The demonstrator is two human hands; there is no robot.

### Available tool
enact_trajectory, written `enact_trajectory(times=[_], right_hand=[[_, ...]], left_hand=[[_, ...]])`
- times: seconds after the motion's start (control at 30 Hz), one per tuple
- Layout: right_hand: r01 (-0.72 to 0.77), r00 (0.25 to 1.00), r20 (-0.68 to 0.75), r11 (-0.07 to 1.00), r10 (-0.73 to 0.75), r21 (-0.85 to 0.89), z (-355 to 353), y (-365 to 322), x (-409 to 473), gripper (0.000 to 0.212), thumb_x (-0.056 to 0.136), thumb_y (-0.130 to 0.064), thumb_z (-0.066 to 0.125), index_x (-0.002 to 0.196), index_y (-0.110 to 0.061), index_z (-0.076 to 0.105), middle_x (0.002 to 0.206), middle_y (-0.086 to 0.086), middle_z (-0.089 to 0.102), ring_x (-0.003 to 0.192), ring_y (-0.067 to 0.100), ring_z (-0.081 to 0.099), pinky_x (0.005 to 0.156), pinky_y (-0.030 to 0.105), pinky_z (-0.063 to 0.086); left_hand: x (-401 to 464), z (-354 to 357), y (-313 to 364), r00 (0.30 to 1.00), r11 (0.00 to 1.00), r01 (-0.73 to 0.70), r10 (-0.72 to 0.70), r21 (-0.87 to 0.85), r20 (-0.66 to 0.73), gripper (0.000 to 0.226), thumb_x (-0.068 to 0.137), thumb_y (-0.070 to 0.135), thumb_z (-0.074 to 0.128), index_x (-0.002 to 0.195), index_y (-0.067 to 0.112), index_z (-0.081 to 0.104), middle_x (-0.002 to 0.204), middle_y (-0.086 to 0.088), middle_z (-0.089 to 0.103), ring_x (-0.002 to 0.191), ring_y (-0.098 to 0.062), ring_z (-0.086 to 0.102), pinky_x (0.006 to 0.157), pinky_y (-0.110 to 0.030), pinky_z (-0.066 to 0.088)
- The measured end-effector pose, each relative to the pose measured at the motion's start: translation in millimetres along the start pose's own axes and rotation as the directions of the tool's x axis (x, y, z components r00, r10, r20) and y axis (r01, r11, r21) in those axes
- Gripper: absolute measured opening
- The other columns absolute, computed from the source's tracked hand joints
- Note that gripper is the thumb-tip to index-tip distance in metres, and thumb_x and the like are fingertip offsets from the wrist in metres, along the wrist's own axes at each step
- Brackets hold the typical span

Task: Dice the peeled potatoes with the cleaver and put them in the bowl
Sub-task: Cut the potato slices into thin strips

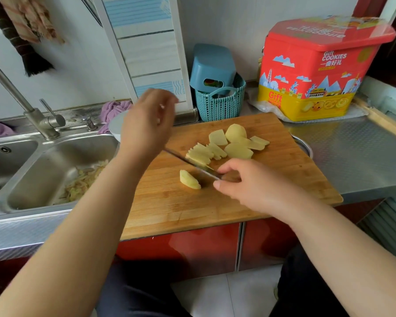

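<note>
A wooden cutting board (215, 202) lies on the counter. On its far half sit potato slices (238, 151), a fanned stack of cut strips (204, 153) and a potato chunk (236, 132). One small wedge (189, 180) lies alone nearer me. My right hand (249, 186) grips the handle of the cleaver (192, 162), whose blade is seen edge-on, slanting toward the strips. My left hand (146, 120) is raised and motion-blurred over a white bowl (115, 128) at the board's left corner; its fingers hang loosely bent, and pale specks show on them. The bowl's inside is hidden.
A steel double sink (44, 170) with peelings (82, 181) and a tap (39, 120) is at the left. Behind the board stand a teal basket (220, 104) and a red cookie tin (318, 72). A metal bowl rim (305, 146) pokes out under the board's right edge.
</note>
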State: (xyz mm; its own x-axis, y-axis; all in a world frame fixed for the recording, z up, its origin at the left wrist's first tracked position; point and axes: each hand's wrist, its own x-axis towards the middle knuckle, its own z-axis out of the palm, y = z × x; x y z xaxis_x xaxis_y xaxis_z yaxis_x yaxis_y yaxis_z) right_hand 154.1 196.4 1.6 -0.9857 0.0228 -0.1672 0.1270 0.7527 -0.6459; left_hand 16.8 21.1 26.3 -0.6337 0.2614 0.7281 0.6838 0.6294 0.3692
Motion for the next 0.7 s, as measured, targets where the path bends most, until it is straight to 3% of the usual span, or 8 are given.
enact_trajectory(times=[0.03,0.07,0.1,0.2,0.3,0.43,0.57,0.7], right_hand=[[-0.007,1.0,0.005,0.998,0.006,0.07,-4,1,3,0.027,0.097,-0.043,0.053,0.122,-0.034,0.055,0.084,-0.012,0.06,0.068,0.006,0.059,0.063,0.028,0.053],[-0.015,1.0,0.01,0.992,0.014,0.128,-7,2,7,0.018,0.099,-0.038,0.05,0.115,-0.031,0.056,0.081,-0.006,0.062,0.062,0.007,0.058,0.057,0.028,0.052],[-0.02,1.0,0.004,0.985,0.02,0.171,-10,1,11,0.011,0.101,-0.033,0.045,0.102,-0.029,0.055,0.077,-0.002,0.062,0.056,0.007,0.056,0.052,0.025,0.05],[-0.037,0.999,-0.018,0.988,0.041,0.152,-15,0,20,0.017,0.1,-0.031,0.043,0.085,-0.025,0.048,0.071,0.001,0.058,0.047,0.007,0.053,0.046,0.023,0.047],[-0.06,0.998,-0.011,0.997,0.06,0.039,-16,-4,25,0.033,0.095,-0.04,0.057,0.116,-0.014,0.053,0.075,0.0,0.06,0.05,0.009,0.058,0.045,0.022,0.048],[-0.088,0.996,0.02,0.996,0.089,-0.032,-11,-9,29,0.062,0.097,-0.027,0.055,0.151,-0.011,0.03,0.078,0.005,0.064,0.053,0.012,0.06,0.048,0.025,0.054],[-0.08,0.996,0.024,0.996,0.081,-0.05,-5,-15,32,0.067,0.098,-0.025,0.054,0.155,-0.014,0.022,0.079,0.007,0.065,0.053,0.013,0.061,0.05,0.026,0.055],[-0.065,0.998,0.007,0.995,0.065,-0.075,-7,-22,30,0.059,0.098,-0.025,0.053,0.151,-0.013,0.031,0.082,0.011,0.069,0.058,0.02,0.065,0.056,0.032,0.058]], left_hand=[[-14,-4,-1,0.977,0.997,-0.06,0.051,-0.041,-0.208,0.018,0.099,0.015,0.048,0.1,0.006,0.064,0.098,0.003,0.059,0.082,-0.006,0.054,0.073,-0.017,0.044],[-30,-2,-5,0.945,0.994,-0.098,0.079,-0.044,-0.318,0.015,0.098,0.01,0.049,0.097,0.002,0.062,0.094,0.001,0.056,0.081,-0.006,0.051,0.072,-0.016,0.041],[-46,2,-11,0.94,0.992,-0.125,0.107,-0.036,-0.325,0.011,0.096,0.007,0.05,0.094,0.002,0.06,0.092,-0.001,0.055,0.08,-0.009,0.049,0.071,-0.018,0.04],[-82,24,-32,0.984,0.984,-0.175,0.175,-0.015,-0.022,0.008,0.094,0.015,0.061,0.091,0.008,0.063,0.089,-0.004,0.061,0.083,-0.019,0.053,0.073,-0.029,0.042],[-97,36,-43,0.975,0.991,-0.129,0.133,-0.033,0.176,0.011,0.091,0.023,0.066,0.091,0.012,0.067,0.095,0.002,0.063,0.088,-0.017,0.053,0.076,-0.03,0.044],[-100,38,-47,0.955,0.997,-0.075,0.08,-0.031,0.287,0.009,0.09,0.024,0.065,0.094,0.016,0.068,0.1,0.005,0.06,0.094,-0.015,0.054,0.08,-0.032,0.048],[-102,38,-49,0.95,0.997,-0.059,0.069,-0.043,0.305,0.008,0.089,0.023,0.066,0.091,0.015,0.068,0.098,0.006,0.059,0.091,-0.015,0.055,0.076,-0.03,0.048],[-104,38,-50,0.948,0.996,-0.063,0.08,-0.064,0.309,0.003,0.086,0.015,0.071,0.086,0.014,0.068,0.093,0.004,0.059,0.086,-0.017,0.055,0.072,-0.033,0.049]])
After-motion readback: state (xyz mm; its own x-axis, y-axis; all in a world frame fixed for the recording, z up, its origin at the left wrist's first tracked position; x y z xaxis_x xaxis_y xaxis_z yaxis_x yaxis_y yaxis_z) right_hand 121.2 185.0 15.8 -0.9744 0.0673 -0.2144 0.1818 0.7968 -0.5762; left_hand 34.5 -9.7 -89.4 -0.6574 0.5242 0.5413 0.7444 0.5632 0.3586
